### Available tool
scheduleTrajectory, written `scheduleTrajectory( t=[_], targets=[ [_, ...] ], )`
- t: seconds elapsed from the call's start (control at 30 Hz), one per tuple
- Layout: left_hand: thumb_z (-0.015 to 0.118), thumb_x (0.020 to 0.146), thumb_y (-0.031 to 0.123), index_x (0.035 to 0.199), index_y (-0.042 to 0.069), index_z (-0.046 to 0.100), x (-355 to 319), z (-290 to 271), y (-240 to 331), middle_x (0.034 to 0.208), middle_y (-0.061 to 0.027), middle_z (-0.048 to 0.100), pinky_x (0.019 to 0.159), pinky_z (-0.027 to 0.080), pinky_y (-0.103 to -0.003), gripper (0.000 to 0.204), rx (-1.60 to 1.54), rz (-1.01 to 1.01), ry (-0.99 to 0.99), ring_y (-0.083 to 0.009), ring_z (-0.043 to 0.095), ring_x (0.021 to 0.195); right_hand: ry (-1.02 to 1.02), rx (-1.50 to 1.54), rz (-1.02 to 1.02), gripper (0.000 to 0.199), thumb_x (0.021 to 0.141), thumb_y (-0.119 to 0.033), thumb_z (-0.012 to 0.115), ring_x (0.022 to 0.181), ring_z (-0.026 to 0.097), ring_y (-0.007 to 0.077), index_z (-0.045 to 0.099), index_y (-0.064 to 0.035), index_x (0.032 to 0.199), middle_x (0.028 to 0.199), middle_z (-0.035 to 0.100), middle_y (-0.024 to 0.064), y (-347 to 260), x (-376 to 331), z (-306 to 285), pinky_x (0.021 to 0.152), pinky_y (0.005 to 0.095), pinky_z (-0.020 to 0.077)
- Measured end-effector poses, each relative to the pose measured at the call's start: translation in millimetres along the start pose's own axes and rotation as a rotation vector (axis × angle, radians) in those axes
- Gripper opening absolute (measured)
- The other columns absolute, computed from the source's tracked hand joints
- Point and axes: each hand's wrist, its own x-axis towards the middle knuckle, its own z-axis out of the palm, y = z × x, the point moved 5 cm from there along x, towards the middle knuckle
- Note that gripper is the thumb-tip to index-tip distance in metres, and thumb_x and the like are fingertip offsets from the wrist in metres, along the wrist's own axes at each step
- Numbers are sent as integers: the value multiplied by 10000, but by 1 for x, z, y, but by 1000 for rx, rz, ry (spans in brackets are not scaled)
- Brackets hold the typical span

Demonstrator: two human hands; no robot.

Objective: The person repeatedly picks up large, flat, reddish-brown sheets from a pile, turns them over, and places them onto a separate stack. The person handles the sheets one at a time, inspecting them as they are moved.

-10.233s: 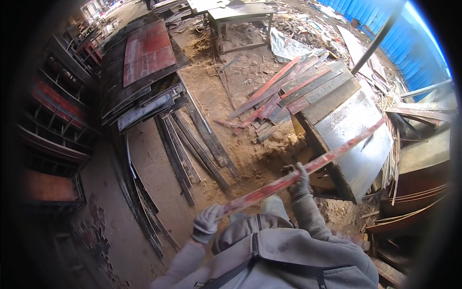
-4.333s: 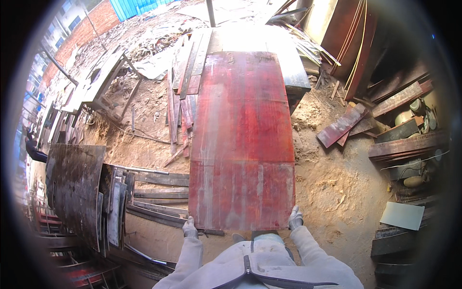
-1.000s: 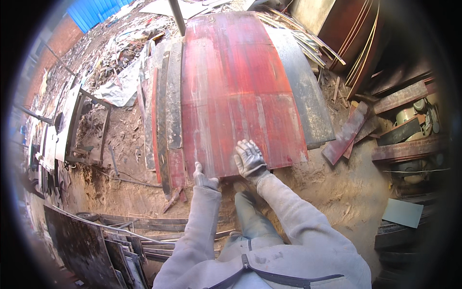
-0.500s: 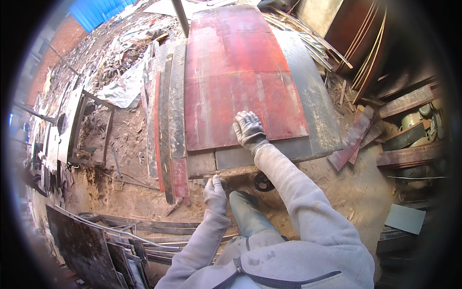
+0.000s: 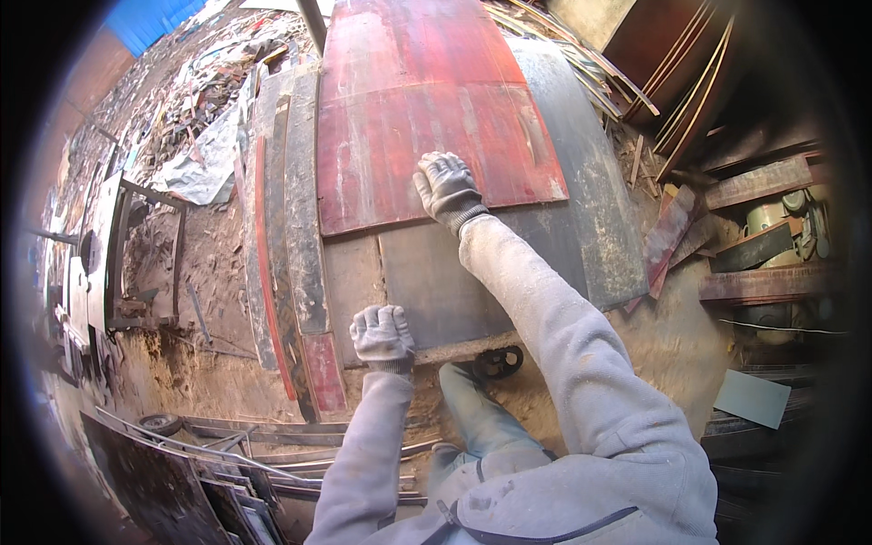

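Observation:
A large, worn red panel [image 5: 409, 132] lies on grey boards [image 5: 445, 282], set back from their near edge. My right hand [image 5: 448, 189], in a grey work glove, rests palm down on the red panel close to its near edge, with the fingers kept together. At the near left of the grey boards is my left hand [image 5: 382, 337], gloved too, its fingers curled over. Whatever those fingers may hold is hidden. A black wheel [image 5: 499, 362] shows below the boards' near edge, beside my leg.
Long narrow boards [image 5: 304, 200] lie along the left side. Scrap wood and machinery parts [image 5: 772, 222] crowd the right. A metal frame [image 5: 150, 245] stands at far left. Dark sheets [image 5: 150, 463] lean at lower left, near metal bars [image 5: 209, 454].
The red panel has slid away from me over the grey boards, my right hand on it, baring more grey surface. My left hand has risen from the near edge and its knuckles now show.

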Motion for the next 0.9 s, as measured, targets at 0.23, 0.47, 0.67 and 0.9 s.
scheduleTrajectory(
  t=[0.23, 0.47, 0.67, 0.9],
  targets=[
    [620, 944, 170, 804, 110, 622, 13, -2, 0, 841, -85, 609, 790, 486, -465, 152, -24, 5, -11, -320, 600, 843, -4, -27, -10, 256, 964, -289, 633, 1194, 621, 326, 698, -79, 1095, 1216, 701, 128, 15, 52, 16, 1117, 474, 413],
    [668, 899, 192, 865, 138, 631, 2, -10, 5, 862, -44, 614, 793, 482, -441, 74, -46, 45, 43, -290, 606, 859, -18, -28, 7, 236, 963, -265, 648, 1165, 641, 334, 700, -64, 1076, 1182, 713, 152, 40, 72, 38, 1093, 481, 441],
    [669, 884, 211, 839, 151, 615, -5, -7, -1, 850, -47, 610, 753, 478, -458, 92, 9, -68, -138, -290, 607, 815, -27, -25, -76, 239, 963, -254, 652, 1170, 645, 371, 697, -57, 1091, 1197, 710, 177, 46, 76, 41, 1092, 503, 448],
    [676, 870, 220, 861, 163, 635, -20, -20, 9, 864, -43, 630, 746, 479, -468, 71, -30, -55, -98, -290, 621, 818, -208, -198, 76, 383, 1004, -415, 531, 1144, 617, 355, 699, -91, 1120, 1163, 710, 151, 32, 259, 60, 1112, 525, 373]
  ],
)
